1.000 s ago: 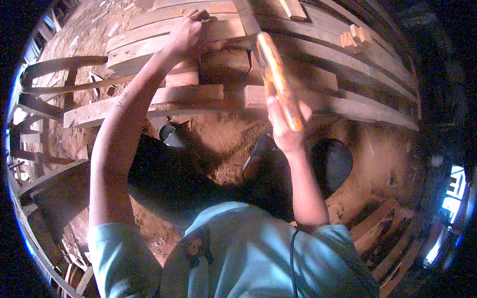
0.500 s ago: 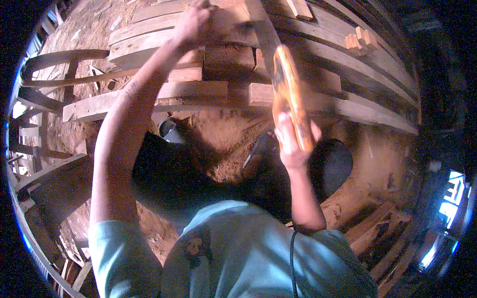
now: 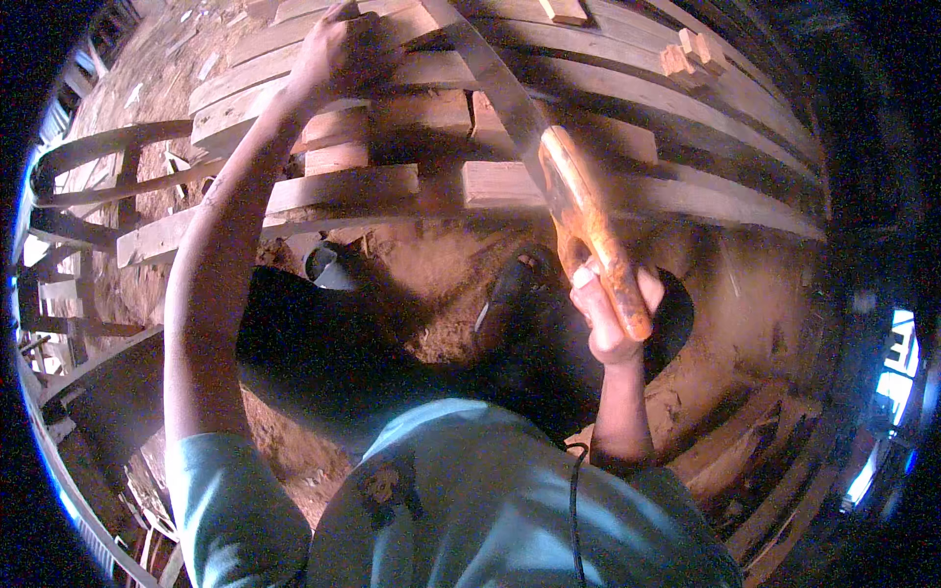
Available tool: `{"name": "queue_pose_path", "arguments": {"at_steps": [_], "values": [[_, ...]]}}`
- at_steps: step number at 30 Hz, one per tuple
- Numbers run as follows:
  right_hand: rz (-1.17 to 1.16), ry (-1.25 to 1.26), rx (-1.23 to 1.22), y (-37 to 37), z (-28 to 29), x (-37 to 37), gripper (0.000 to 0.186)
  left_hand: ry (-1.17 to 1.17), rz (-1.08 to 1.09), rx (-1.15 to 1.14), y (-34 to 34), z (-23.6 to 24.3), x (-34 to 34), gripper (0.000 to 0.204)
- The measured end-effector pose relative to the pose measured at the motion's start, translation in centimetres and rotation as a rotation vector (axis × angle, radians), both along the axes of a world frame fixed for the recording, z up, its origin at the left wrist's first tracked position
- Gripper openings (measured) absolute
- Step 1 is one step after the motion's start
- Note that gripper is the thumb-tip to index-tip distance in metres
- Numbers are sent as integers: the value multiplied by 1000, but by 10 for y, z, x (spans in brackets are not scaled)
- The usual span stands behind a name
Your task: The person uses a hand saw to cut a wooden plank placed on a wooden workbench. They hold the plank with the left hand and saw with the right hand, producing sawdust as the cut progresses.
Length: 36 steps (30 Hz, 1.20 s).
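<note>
My right hand (image 3: 610,312) is closed round the rear grip of a handsaw (image 3: 584,211) with a worn orange-brown wooden handle. The blade (image 3: 495,88) slants up and to the left, its far end resting at the end of a wooden board (image 3: 410,24) near the top edge. On that board, left of the blade, lies my left hand (image 3: 338,54), its fingers curled and pressing on the wood. Shadow hides part of the left fingers.
Several long planks (image 3: 627,78) form a slatted bench under the board. Short offcuts (image 3: 692,57) lie at its far right, and a wood block (image 3: 505,183) sits near the front edge. A grey cup-like container (image 3: 333,267) stands on the dirt floor below.
My right hand has drawn the saw back toward me and to the right, so more blade shows. My left hand stays on the board while the whole view shifts slightly.
</note>
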State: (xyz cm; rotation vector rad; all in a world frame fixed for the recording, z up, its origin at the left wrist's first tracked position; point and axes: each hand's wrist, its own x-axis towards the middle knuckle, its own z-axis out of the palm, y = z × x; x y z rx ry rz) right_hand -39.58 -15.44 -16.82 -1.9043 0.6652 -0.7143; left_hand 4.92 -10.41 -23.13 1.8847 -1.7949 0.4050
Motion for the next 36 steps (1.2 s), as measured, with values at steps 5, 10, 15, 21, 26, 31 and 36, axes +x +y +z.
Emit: {"name": "queue_pose_path", "arguments": {"at_steps": [5, 10, 15, 21, 26, 31, 36], "values": [[44, -56, -135, -11, -6, 61, 16, 24, -7, -72, -5, -11, -16, 49], [50, -152, -264, -2, -19, 110, 10, -36, 7, -130, -3, -9, -18, 21], [-17, 87, 0, 8, -37, 11, 11, 4, 87, -29, -7, -25, 17, 52], [-25, -56, 100, 33, -12, -30, 5, -121, 86, -50, 6, -9, 14, 32], [16, -4, -32, -6, -17, 72, 13, -41, 80, -20, -2, -9, -7, 56], [6, 80, 32, 4, -20, 39, 12, -54, 162, -76, -1, -16, 6, 58], [-73, -84, 184, 35, -31, -48, 12, -113, 131, -54, -11, -15, 6, 45]]}}
